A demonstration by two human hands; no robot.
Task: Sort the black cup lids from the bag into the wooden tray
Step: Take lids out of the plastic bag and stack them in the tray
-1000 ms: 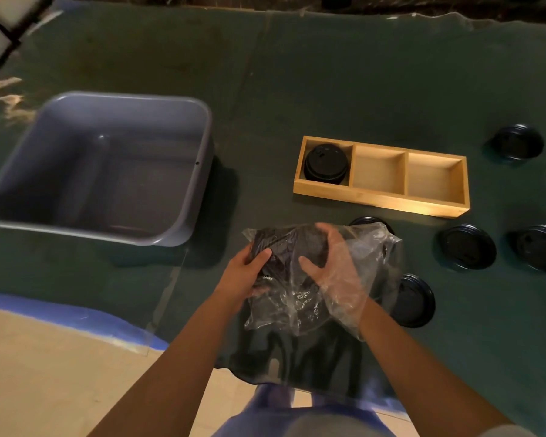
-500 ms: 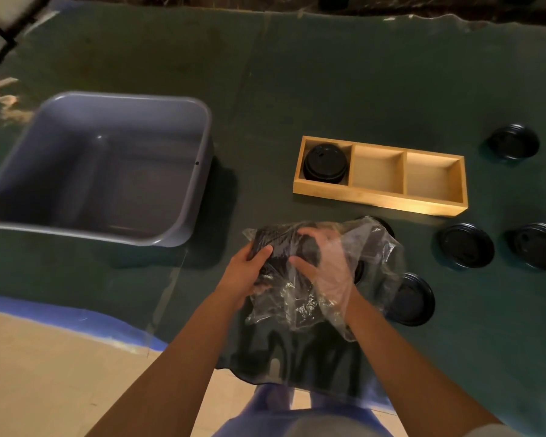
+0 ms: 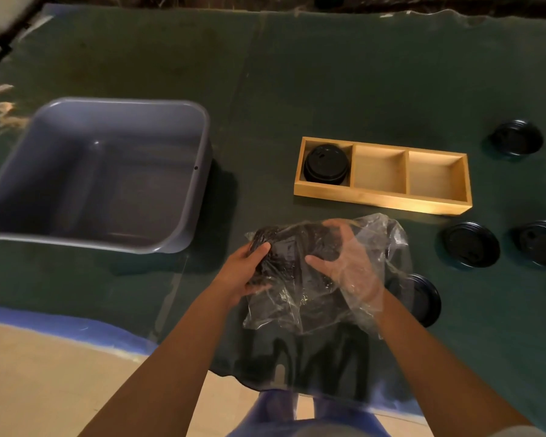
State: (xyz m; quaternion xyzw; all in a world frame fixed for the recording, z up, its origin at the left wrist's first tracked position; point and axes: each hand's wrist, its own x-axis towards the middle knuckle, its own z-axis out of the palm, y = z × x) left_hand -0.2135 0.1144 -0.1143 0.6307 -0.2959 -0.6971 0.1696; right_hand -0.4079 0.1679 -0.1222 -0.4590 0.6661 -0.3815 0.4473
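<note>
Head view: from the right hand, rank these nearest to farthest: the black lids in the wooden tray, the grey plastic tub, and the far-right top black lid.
1. Black lids in the wooden tray, just ahead of the right hand.
2. Grey plastic tub, to the left.
3. Far-right top black lid, ahead at the right edge.

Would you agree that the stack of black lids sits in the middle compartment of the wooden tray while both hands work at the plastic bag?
Not quite. The head view shows the stack of black lids in the left end compartment of the wooden tray; the middle and right compartments are empty. The rest holds: the left hand and right hand are both at the plastic bag.
</note>
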